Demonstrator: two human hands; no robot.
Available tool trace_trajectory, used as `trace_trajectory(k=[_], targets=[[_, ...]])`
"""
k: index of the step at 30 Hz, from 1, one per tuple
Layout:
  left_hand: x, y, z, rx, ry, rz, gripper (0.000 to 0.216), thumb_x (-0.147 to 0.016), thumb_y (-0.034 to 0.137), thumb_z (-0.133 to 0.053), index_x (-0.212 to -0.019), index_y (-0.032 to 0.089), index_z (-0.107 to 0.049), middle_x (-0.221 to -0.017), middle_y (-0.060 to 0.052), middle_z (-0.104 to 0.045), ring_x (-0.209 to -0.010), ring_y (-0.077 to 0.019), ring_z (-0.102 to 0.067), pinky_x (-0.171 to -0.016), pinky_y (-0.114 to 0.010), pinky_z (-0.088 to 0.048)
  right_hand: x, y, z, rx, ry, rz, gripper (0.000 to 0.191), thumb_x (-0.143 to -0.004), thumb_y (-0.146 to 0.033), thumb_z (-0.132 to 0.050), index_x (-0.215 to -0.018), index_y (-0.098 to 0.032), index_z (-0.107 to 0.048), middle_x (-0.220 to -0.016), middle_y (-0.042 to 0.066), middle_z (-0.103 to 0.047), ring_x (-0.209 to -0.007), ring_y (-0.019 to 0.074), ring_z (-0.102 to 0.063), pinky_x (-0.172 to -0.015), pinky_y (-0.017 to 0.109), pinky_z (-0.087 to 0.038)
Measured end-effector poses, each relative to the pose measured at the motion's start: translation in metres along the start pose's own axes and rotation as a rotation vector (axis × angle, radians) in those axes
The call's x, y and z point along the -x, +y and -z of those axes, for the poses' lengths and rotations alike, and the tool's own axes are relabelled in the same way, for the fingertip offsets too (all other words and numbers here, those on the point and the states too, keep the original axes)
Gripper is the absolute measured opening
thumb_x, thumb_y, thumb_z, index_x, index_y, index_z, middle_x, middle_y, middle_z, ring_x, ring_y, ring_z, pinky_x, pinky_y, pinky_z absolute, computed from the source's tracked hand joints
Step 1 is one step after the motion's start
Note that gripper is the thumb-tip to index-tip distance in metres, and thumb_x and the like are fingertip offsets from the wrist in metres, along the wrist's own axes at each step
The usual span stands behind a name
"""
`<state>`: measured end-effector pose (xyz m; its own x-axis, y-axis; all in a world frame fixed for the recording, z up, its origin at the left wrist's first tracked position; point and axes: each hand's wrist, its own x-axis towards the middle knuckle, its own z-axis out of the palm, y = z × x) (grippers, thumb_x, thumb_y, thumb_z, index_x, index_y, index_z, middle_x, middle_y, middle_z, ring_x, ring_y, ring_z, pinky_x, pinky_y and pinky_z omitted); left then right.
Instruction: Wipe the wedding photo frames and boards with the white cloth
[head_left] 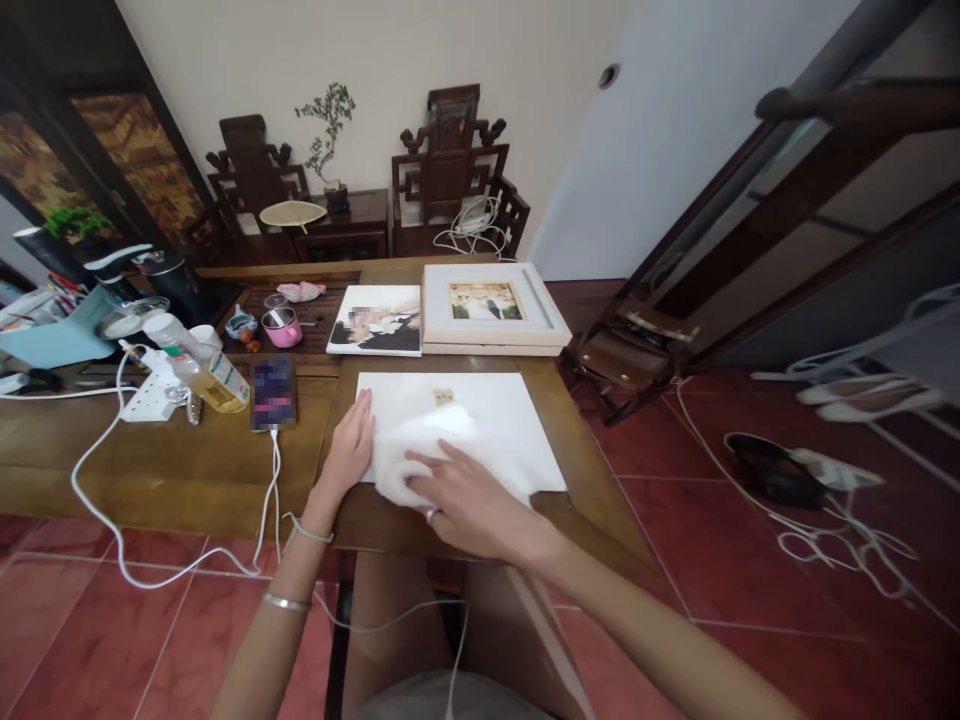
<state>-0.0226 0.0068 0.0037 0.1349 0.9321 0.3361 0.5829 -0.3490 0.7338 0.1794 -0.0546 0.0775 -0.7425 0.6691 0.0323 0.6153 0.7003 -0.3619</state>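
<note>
A white flat panel [510, 415] lies face down on the wooden table [187, 470], with a small metal hanger [443, 396] near its far edge. My left hand [347, 452] rests flat on the panel's left edge, fingers stretched out. My right hand [465, 500] presses a white cloth [420, 440] against the panel's near left part, fingers spread over it. A ring shows on that hand.
Beyond the panel lie a framed photo [491, 305] and an unframed print [377, 320]. Left of it are a phone [272, 392] on a white cable, a bottle [206, 375], a power strip [150, 398] and a pink cup [282, 327]. Carved chairs stand behind; cables and shoes lie on the red floor at right.
</note>
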Motion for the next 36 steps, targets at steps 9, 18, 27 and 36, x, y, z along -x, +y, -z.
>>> trace_trajectory(k=[9,18,27,36], targets=[[-0.003,-0.014,-0.006,-0.122,-0.047,-0.104,0.038,-0.089,0.028,-0.045,-0.121,0.012,-0.058,-0.132,-0.015,-0.053,-0.129,-0.0226,-0.043,-0.111,-0.043,-0.029,-0.092,0.063,0.01,0.064,0.101,-0.268,0.03,-0.093,-0.028,-0.036,-0.107,-0.014,-0.059,-0.1,0.013,-0.069,-0.098,0.0275,-0.06,-0.098,0.04,-0.031],[-0.004,-0.014,-0.006,-0.186,-0.039,-0.127,0.041,-0.083,0.032,-0.057,-0.121,0.015,-0.058,-0.132,-0.014,-0.053,-0.128,-0.0256,-0.044,-0.11,-0.046,-0.032,-0.111,0.087,0.009,0.003,0.17,-0.31,0.035,-0.093,-0.038,-0.037,-0.113,-0.017,-0.058,-0.109,0.012,-0.066,-0.102,0.0294,-0.058,-0.085,0.035,-0.041],[-0.007,-0.015,-0.01,-0.202,-0.081,-0.123,0.042,-0.087,0.031,-0.051,-0.125,0.015,-0.054,-0.136,-0.014,-0.048,-0.132,-0.0244,-0.039,-0.111,-0.047,-0.029,0.015,0.16,0.004,0.077,0.308,-0.406,0.023,-0.09,-0.025,-0.035,-0.095,-0.019,-0.056,-0.1,0.008,-0.068,-0.098,0.0291,-0.061,-0.107,0.055,-0.018],[-0.009,-0.013,-0.009,-0.211,-0.083,-0.122,0.043,-0.087,0.032,-0.05,-0.126,0.015,-0.053,-0.136,-0.014,-0.049,-0.131,-0.025,-0.039,-0.11,-0.047,-0.031,0.042,0.113,-0.007,0.165,0.286,-0.119,0.018,-0.075,-0.009,-0.041,-0.082,-0.019,-0.055,-0.111,0.013,-0.065,-0.127,0.0286,-0.042,-0.107,0.062,-0.013]])
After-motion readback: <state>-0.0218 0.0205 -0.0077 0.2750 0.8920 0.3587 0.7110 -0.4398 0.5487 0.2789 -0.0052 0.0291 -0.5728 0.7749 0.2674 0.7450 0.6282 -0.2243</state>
